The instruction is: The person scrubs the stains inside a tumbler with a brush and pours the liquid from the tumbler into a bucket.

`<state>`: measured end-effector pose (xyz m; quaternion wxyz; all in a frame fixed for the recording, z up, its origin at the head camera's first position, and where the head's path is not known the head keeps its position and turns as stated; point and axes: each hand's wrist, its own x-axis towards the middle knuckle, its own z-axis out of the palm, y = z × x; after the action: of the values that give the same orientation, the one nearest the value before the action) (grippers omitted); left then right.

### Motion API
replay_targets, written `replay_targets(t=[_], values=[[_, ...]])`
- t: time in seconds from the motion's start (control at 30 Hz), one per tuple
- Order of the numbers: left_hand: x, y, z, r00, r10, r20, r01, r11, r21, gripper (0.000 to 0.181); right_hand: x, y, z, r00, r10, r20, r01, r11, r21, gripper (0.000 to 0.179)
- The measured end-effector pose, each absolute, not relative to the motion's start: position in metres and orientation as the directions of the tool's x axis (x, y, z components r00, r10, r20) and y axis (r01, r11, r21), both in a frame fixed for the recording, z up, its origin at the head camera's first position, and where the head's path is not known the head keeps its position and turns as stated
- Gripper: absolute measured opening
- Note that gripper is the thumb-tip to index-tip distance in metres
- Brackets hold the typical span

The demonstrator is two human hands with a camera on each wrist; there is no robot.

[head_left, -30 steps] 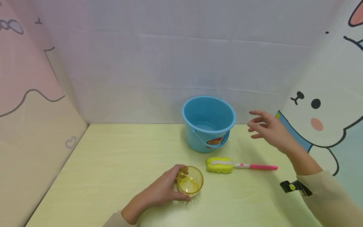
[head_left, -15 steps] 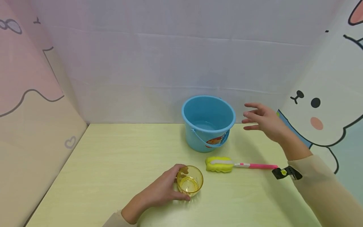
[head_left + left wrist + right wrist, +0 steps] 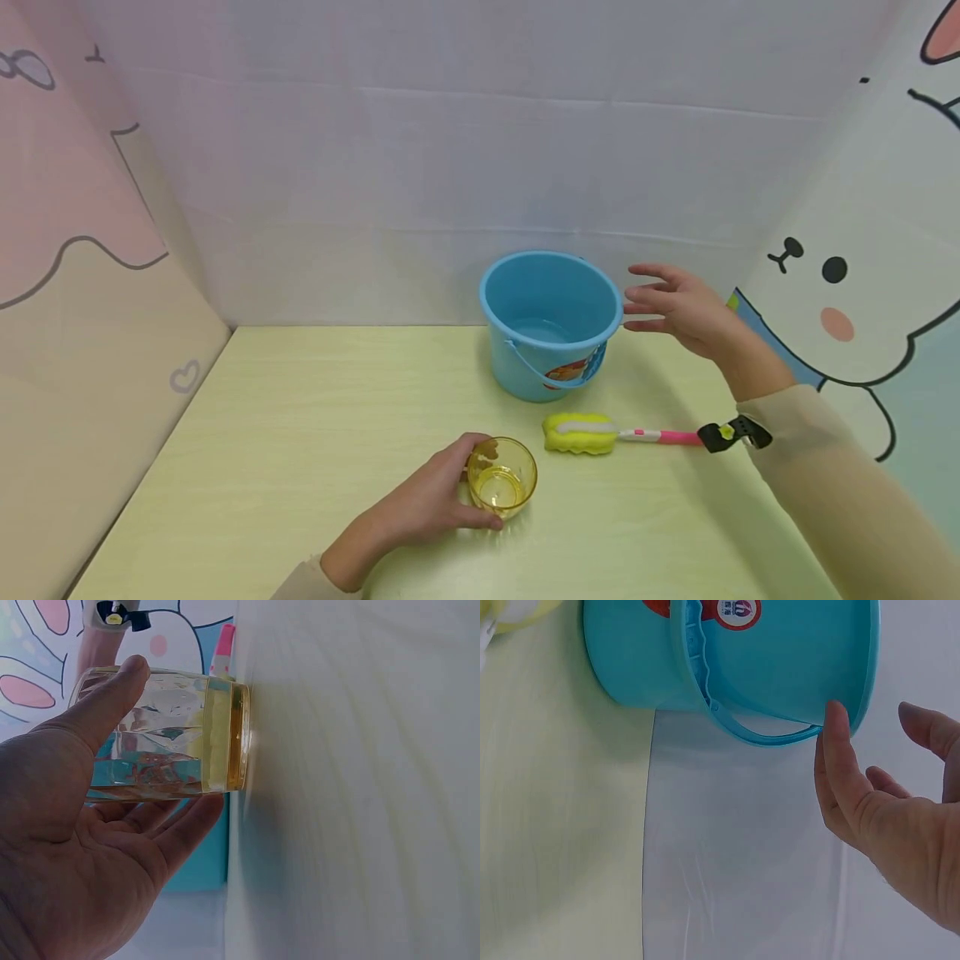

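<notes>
An amber glass cup (image 3: 517,500) stands upright on the table, and my left hand (image 3: 427,500) grips it from the left, thumb on the near side. In the left wrist view the thumb and fingers wrap the clear faceted cup (image 3: 169,742). My right hand (image 3: 686,312) is raised just right of the blue bucket (image 3: 513,371), its fingers spread loosely toward the rim with nothing held. In the right wrist view the fingertips (image 3: 836,716) are beside the bucket (image 3: 795,667) near its rim; whether they touch it I cannot tell.
Between cup and bucket lies a sponge brush (image 3: 581,435) with a yellow head and pink-white handle, its end hidden behind the right wrist strap (image 3: 731,433). The bucket's handle (image 3: 551,382) hangs down in front. A white cloth wall (image 3: 337,200) rises behind the table (image 3: 300,392).
My right hand has moved left and slightly upward, closer to the bucket's rim, and its wrist strap now covers the brush handle's end. The left hand and cup have stayed put.
</notes>
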<state>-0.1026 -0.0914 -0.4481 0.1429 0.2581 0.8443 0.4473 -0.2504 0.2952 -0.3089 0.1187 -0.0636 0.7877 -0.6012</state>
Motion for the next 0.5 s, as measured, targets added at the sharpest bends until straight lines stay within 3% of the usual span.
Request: replay_targets(t=[0.5], values=[[-0.102,-0.092,-0.448,-0.825,0.565,-0.006,0.307,0.458,0.834,0.092,-0.262,0.29,-0.314,-0.94,-0.31,-0.143,0.071,0.231,-0.97,0.071]])
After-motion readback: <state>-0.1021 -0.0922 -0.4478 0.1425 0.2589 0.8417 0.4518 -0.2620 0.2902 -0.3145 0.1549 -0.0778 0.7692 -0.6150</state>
